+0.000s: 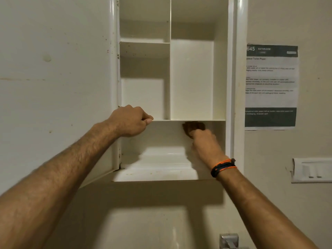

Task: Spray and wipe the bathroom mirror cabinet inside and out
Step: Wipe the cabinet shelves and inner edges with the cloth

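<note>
Head view puts my two bare forearms nearest, reaching up from the bottom corners, with a grey metal tap fitting [229, 240] at the bottom edge between them. My right wrist carries a black and orange thread wristband [223, 167]. Further up, my left hand [130, 121] has its fingers curled over the front edge of the cream horizontal shelf [197, 120], gripping it. My right hand [206, 144] is inside the lowest compartment of the cream wall-mounted bathroom cabinet [231, 69], closed around a dark brown cloth [193, 128] pressed against the back wall just under that shelf; the cloth is blurred. The cabinet's door [53, 78] stands swung open on the left. On the beige wall to the right hang a printed paper notice [271, 83] and, lower, a white switch plate [312, 169].
</note>
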